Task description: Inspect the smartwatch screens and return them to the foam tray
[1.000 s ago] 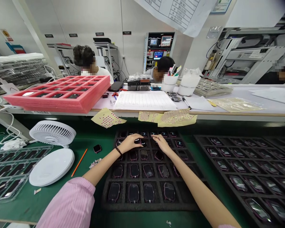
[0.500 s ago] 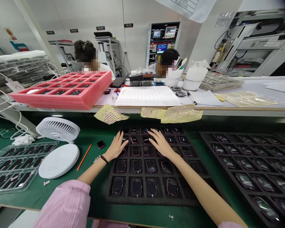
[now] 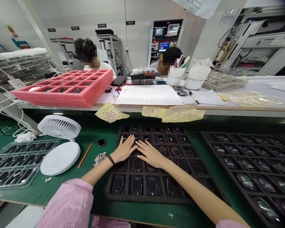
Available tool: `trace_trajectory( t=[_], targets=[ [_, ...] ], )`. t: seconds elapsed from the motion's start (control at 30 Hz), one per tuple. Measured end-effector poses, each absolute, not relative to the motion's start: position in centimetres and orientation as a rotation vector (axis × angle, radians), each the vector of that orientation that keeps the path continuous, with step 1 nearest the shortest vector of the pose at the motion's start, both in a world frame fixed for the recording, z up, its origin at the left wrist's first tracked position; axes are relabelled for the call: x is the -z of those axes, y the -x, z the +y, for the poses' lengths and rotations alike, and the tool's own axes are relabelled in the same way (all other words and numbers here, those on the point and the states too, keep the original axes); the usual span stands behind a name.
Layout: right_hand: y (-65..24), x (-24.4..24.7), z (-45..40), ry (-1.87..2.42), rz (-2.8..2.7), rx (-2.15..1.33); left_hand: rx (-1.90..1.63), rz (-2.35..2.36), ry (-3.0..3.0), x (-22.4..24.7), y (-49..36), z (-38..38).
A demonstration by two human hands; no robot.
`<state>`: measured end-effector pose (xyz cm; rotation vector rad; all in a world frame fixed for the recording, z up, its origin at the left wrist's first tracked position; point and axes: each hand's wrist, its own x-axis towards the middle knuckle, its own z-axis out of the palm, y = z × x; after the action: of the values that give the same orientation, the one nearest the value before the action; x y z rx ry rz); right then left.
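Observation:
My left hand (image 3: 124, 149) and my right hand (image 3: 150, 154) lie flat, fingertips nearly meeting, on the upper rows of a black foam tray (image 3: 109, 190). Smartwatches with pink-edged cases (image 3: 137, 164) sit face-up in its pockets, and my palms cover several of them. Neither hand grips anything. A loose black smartwatch (image 3: 101, 143) lies on the green mat (image 3: 95, 196) just left of the tray, beyond my left wrist. A second black foam tray (image 3: 218, 148) of watches lies to my right.
Left of the tray are a white fan (image 3: 59, 126), its round base (image 3: 60, 158), an orange pencil (image 3: 85, 155) and a clear plastic tray (image 3: 21, 161). A pink foam tray (image 3: 64, 90) sits on the white bench beyond, where two co-workers (image 3: 90, 53) are seated.
My hands have slid down from the far rows of the tray and closer together, and now lie flatter. The view has also shifted slightly.

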<state>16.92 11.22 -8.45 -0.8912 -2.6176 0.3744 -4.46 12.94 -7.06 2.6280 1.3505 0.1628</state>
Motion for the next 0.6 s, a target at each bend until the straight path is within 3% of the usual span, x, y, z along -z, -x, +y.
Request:
trace_trajectory(
  t=[0.23, 0.47, 0.6],
  targets=[
    [-17.1, 8.3, 10.8, 0.893, -2.598, -0.393, -0.284, 1.349, -2.611, 3.4, 6.5, 12.9],
    [-17.2, 8.5, 10.8, 0.888, -2.554, -0.431, -0.064, 1.368, -2.633, 2.5, 7.7, 10.2],
    [-16.8, 7.3, 9.8, 0.633, -2.596, -0.313, 0.122, 1.488, -2.619, 2.2, 7.2, 11.2]
  ],
)
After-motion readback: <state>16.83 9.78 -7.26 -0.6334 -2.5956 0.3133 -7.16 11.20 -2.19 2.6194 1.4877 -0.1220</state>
